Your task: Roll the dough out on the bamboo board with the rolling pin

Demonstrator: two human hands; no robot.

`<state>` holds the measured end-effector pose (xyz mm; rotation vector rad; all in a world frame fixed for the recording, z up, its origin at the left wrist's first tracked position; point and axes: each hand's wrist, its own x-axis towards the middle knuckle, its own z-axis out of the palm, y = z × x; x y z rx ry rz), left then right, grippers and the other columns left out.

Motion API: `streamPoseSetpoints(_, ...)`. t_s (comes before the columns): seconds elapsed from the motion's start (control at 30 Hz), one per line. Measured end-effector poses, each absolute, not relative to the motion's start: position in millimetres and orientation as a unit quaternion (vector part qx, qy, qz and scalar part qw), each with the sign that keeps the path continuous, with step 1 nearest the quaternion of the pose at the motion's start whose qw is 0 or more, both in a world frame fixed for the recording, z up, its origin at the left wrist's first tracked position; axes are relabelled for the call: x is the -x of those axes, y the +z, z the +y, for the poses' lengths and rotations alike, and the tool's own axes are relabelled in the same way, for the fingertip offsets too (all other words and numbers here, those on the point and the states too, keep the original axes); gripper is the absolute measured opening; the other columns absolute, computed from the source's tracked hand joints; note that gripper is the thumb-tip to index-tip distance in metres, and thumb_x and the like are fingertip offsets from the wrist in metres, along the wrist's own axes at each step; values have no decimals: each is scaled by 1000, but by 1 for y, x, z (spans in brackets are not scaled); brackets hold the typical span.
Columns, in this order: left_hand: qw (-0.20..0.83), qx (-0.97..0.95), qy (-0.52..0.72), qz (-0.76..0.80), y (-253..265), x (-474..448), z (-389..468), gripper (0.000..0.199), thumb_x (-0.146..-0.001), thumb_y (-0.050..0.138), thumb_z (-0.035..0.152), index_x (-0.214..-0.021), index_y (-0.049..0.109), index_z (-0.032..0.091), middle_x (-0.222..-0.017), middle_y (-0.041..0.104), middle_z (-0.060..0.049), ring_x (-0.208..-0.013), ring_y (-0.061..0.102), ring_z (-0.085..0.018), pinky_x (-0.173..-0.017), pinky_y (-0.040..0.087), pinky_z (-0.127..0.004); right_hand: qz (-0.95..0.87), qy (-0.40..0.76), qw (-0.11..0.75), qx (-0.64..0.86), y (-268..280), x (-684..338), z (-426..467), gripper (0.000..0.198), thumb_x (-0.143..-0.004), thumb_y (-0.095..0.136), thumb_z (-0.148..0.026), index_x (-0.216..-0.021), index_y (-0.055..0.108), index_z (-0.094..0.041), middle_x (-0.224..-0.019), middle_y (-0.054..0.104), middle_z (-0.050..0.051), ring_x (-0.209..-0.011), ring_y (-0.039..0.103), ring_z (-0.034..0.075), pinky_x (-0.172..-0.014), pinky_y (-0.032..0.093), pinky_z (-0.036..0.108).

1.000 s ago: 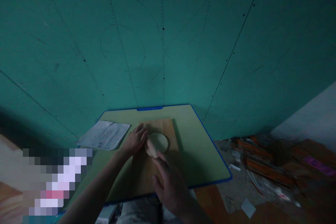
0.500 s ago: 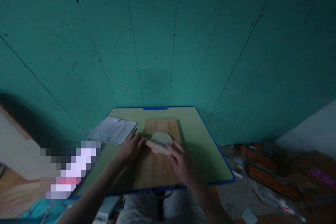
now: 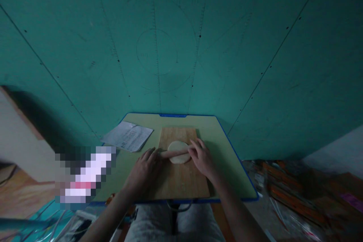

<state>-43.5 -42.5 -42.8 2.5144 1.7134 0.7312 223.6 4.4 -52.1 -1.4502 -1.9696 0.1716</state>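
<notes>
A flat round of pale dough (image 3: 176, 160) lies on a wooden cutting board (image 3: 181, 185). Across it rests a wooden rolling pin (image 3: 176, 153), its right end tilted a little farther from me than its left. My left hand (image 3: 148, 162) is closed over the pin's left end, left of the dough. At the other end, my right hand (image 3: 202, 155) has its fingers closed on the pin near the dough's right edge. Both pin ends are partly hidden by my fingers.
The board stands on a small pale table (image 3: 232, 177) with a blue rim. A printed paper sheet (image 3: 129, 136) lies at its back left. Behind rises a green wall (image 3: 176, 45). Clutter and wooden pieces (image 3: 295, 200) cover the floor at right.
The rolling pin has swung round: its right end moved away from me and its left end nearer. My hands moved with it. The whole view has shifted slightly.
</notes>
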Motion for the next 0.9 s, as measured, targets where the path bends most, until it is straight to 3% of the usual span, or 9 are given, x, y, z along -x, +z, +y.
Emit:
streamPoseSetpoints(0.27,-14,-776,291,560,-57,30,-69,45,-96,46,30,-137,49,14,-123,62,-18,-112,61,-30,-93,56,-44,-758,82,348,546,-61,-241,-43,50,-92,53,-25,-142,49,-20,-152,43,17,-136,49,30,-106,49,48)
streamPoseSetpoints(0.57,9,-727,212,653,-41,11,-80,38,-89,59,27,-127,59,23,-121,65,-13,-113,59,-31,-90,49,-44,-722,64,424,544,-63,-233,-80,40,-92,50,-22,-132,52,-21,-142,48,17,-129,55,29,-103,51,50)
streamPoseSetpoints(0.73,11,-724,232,650,-45,31,-74,21,-92,53,32,-107,66,23,-105,70,-10,-99,63,-28,-87,48,-42,-735,51,460,496,-58,-236,-92,48,-96,46,-22,-144,41,-22,-147,47,16,-139,46,28,-107,49,51)
streamPoseSetpoints(0.83,35,-690,286,664,-50,48,-69,27,-95,43,37,-97,65,22,-90,71,-9,-87,65,-26,-78,50,-37,-734,49,461,496,-53,-231,-83,51,-97,45,-21,-147,38,-20,-149,47,17,-141,44,27,-109,47,52)
streamPoseSetpoints(0.9,62,-644,304,699,-53,55,-67,32,-96,37,38,-89,63,22,-81,70,-8,-79,66,-25,-69,49,-34,-767,61,410,489,-50,-225,-72,51,-95,49,-20,-146,42,-19,-149,48,17,-141,44,28,-111,45,51)
